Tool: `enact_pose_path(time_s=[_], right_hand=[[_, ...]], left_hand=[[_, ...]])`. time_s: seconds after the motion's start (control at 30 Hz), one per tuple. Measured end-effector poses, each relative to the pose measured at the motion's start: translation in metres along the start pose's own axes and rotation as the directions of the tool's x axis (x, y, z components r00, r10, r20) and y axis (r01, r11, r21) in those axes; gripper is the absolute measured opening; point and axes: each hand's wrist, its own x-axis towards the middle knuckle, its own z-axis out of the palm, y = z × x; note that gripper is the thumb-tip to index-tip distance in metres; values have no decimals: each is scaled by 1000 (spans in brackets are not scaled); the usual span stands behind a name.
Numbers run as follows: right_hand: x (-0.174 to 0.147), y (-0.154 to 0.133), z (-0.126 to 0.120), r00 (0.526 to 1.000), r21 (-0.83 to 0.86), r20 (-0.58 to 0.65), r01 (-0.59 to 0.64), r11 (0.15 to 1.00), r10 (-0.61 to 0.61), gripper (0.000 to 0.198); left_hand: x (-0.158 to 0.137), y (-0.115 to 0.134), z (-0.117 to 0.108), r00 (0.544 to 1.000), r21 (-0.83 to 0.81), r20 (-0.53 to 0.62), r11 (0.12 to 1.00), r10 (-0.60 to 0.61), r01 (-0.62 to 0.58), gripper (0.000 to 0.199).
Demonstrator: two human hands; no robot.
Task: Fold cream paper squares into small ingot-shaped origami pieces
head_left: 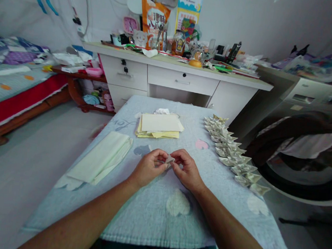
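Observation:
Between my two hands, over the middle of the cloth-covered table, is a small folded piece of paper (169, 159). My left hand (152, 165) pinches its left side, and my right hand (185, 167) pinches its right side with thumb and fingertips. Part of the paper is hidden behind the fingers. Beyond the hands lies a stack of cream and yellow paper sheets (161, 125). Along the table's right side runs a row of several small folded paper pieces (231, 150) with pointed ends. To the left rests a pale folded sheet bundle (100, 159).
A light blue patterned cloth (145, 216) covers the table. Behind it stands a white desk (182, 79) crowded with jars, a clock and an orange bag (154, 19). An open front-loading washing machine (304, 114) is on the right, a bed (17, 86) on the left.

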Motion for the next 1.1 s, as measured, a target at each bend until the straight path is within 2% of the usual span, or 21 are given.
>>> enact_pose_path(time_s=[0.17,0.33,0.57,0.7,0.8,0.9,0.97,1.03,1.1], right_hand=[[0,-4,0,999,-56,21,51,997,-50,14],[-2,-2,0,995,-115,48,96,989,-91,24],[-3,-4,-1,986,-183,96,155,971,-139,37],[-4,-7,-2,984,-161,113,154,975,-136,37],[-5,-7,-4,990,-106,103,105,989,-94,36],[-5,-3,-4,999,-24,38,-21,999,22,34],[-4,0,-3,996,8,12,-90,996,89,24],[-3,1,-2,992,24,28,-126,992,126,16],[-2,1,-1,989,38,63,-140,989,137,15]], left_hand=[[0,4,1,995,-76,-7,992,-100,99,19],[0,8,0,980,-222,19,955,-197,197,24],[1,8,-6,987,-361,42,918,-157,162,24],[2,1,-6,993,-317,7,942,-114,110,36],[4,-5,-5,994,-262,5,959,-106,103,41],[4,-6,-5,994,-236,8,965,-112,111,45],[4,-4,-5,991,-212,21,969,-129,130,44],[3,-1,-5,990,-194,34,971,-135,139,41],[2,1,-4,990,-178,44,974,-133,139,39]])
